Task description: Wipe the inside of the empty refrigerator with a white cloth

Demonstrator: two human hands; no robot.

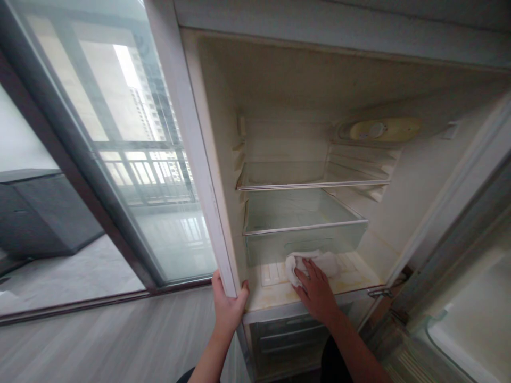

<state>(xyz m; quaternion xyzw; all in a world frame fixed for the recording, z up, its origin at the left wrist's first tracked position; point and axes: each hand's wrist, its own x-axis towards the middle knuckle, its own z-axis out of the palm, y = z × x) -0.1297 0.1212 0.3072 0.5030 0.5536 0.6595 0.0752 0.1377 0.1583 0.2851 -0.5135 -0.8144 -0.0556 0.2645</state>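
My right hand presses a crumpled white cloth onto the stained floor of an open refrigerator, its fingers bent over the cloth. Just behind the cloth stands a clear drawer. My left hand grips the refrigerator's left side wall near the bottom of the compartment, thumb inside and fingers around the outside. The part of the cloth beneath my palm is hidden.
A glass shelf spans the compartment above the drawer. A yellowed lamp cover sits on the right inner wall. Below is a lower drawer. The open door stands at right, a sliding glass door at left.
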